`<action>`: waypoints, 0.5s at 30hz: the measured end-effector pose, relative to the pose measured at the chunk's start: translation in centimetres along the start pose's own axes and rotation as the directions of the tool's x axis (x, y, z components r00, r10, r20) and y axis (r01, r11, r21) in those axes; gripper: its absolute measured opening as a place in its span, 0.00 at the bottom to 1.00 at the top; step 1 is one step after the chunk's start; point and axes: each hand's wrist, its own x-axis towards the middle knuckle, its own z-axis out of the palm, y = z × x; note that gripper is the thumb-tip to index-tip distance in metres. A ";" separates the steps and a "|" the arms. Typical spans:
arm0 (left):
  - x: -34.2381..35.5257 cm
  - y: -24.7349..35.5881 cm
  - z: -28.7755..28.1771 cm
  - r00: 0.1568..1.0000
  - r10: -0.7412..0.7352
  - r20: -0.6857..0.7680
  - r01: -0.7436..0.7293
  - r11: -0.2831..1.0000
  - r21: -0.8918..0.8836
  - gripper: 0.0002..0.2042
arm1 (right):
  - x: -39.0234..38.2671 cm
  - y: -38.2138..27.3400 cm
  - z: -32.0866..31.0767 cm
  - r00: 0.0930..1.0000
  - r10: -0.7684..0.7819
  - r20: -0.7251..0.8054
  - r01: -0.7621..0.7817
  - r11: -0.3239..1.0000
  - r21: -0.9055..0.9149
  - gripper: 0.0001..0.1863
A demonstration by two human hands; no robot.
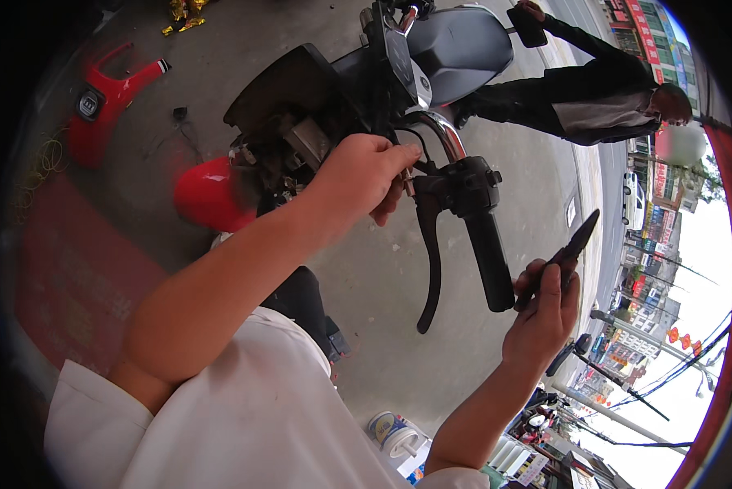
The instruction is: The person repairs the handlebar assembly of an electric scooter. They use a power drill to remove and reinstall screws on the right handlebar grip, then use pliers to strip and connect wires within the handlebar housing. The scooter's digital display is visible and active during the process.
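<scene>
My left hand (372,175) is closed at the base of the black brake lever (429,261), its fingertips on a small metal part that I cannot make out clearly. Beside it are the black switch housing (472,186) and chrome handlebar (446,130) of a partly stripped scooter (301,143). A black rubber grip (490,261) points toward my lower right. My right hand (545,301) is closed round a dark, flat, tapered piece (574,244) just beside the grip's end; I cannot tell what the piece is.
Red body panels (105,110) lie at the left, near a red mat (81,277). The black seat (456,49) is at the top. A person in dark clothes (594,106) stands beyond it, holding something dark. A white bucket (399,440) sits low, with a street and parked vehicles at the right.
</scene>
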 end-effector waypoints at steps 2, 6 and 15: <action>-0.3 0.2 1.0 0.997 0.003 -0.075 0.001 0.998 0.065 0.15 | 0.8 4.7 -3.3 0.991 0.132 0.013 -0.130 0.950 0.284 0.08; -0.2 -0.1 2.2 0.995 -0.019 -0.097 0.023 0.999 0.041 0.16 | 0.3 30.6 -5.6 0.812 0.563 0.156 -0.559 0.826 -0.072 0.13; -0.9 0.7 3.2 0.865 0.293 -0.406 0.053 0.753 0.656 0.15 | -8.7 62.5 -3.5 0.678 0.657 0.329 -0.398 0.705 -0.587 0.28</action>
